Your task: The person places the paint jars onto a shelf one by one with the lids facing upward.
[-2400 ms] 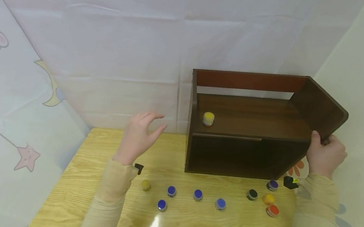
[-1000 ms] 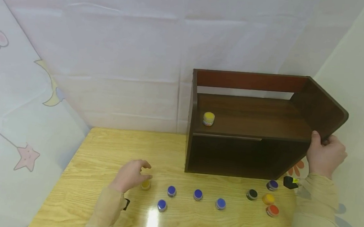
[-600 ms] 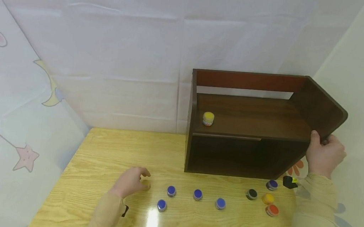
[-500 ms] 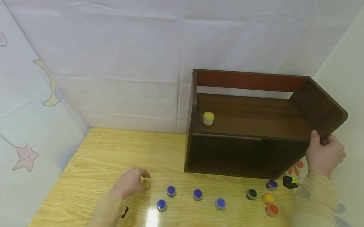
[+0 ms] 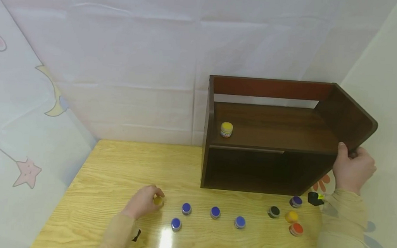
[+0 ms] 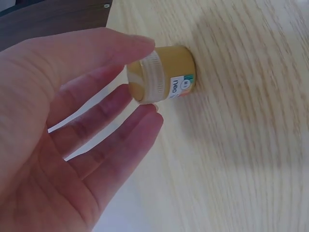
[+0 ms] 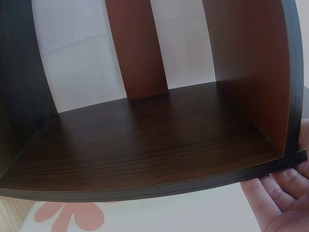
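My left hand (image 5: 142, 202) is low on the left of the wooden table, pinching a small ochre paint jar (image 6: 169, 72) by its clear-ringed lid. In the left wrist view the jar's base meets the tabletop, and its label faces partly toward the camera. Thumb and fingertips lie on opposite sides of the lid. At far right, my right hand (image 5: 353, 169) grips the front edge of a dark brown shelf unit (image 5: 275, 126), where the shelf board meets the side panel. A yellow-lidded paint jar (image 5: 226, 129) stands at the left of its upper shelf.
Several blue-lidded jars (image 5: 215, 212) stand across the front of the table (image 5: 118, 164). Below the unit's right end are a black-lidded jar (image 5: 273, 212), a purple one (image 5: 296, 201), an orange-yellow one (image 5: 292, 216) and a red one (image 5: 296, 229). White cloth walls enclose the back and sides.
My left hand has come down from beside the shelf unit to the ochre jar, and its fingers have closed on the lid. The right hand keeps its grip on the unit.
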The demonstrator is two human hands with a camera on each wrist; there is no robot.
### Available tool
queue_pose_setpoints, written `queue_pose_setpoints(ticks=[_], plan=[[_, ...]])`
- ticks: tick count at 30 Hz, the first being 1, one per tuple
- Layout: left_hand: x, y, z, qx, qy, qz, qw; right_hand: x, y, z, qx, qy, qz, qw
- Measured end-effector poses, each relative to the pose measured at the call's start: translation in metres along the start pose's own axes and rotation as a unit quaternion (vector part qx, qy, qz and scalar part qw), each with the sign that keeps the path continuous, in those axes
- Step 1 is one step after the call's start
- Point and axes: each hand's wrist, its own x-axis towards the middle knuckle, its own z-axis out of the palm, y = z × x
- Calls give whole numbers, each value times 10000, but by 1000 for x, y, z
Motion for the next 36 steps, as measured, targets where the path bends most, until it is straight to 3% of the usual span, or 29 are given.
queue_pose_setpoints(ticks=[21, 36], plan=[[9, -12, 16, -155, -108, -32, 9998, 3, 2, 2, -34, -88, 200, 9998], [9, -14, 18, -202, -169, -13, 9997, 2, 4, 3, -25, -29, 177, 9998]])
